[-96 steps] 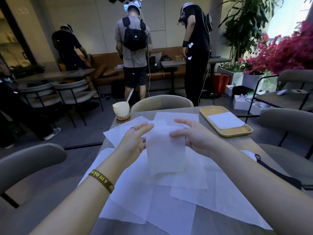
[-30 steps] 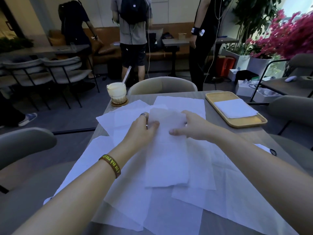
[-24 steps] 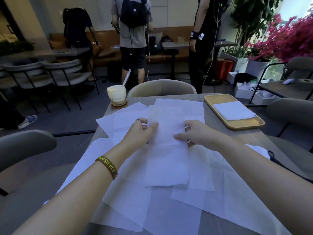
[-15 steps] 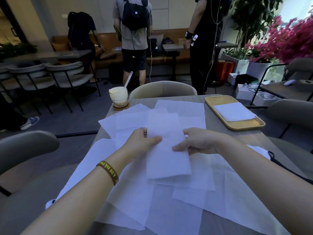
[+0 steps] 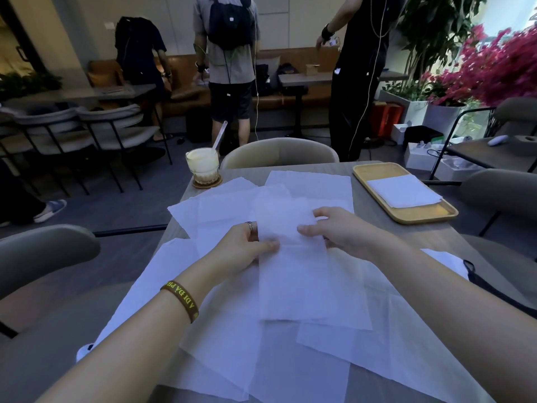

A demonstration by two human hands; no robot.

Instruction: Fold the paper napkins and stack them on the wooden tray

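We've got loose napkins (image 5: 293,370) spread across the bench (image 5: 421,239), one narrow napkin (image 5: 293,283) lying on top, held between our left hand (image 5: 241,248) and right hand (image 5: 340,231). Far right, a tray (image 5: 420,214) with a folded napkin (image 5: 404,190) on it. Far left, a glass (image 5: 202,165) on a coaster (image 5: 207,184), and a chair (image 5: 279,152) behind the bench.

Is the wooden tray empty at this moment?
No, a folded white napkin lies flat on the wooden tray.
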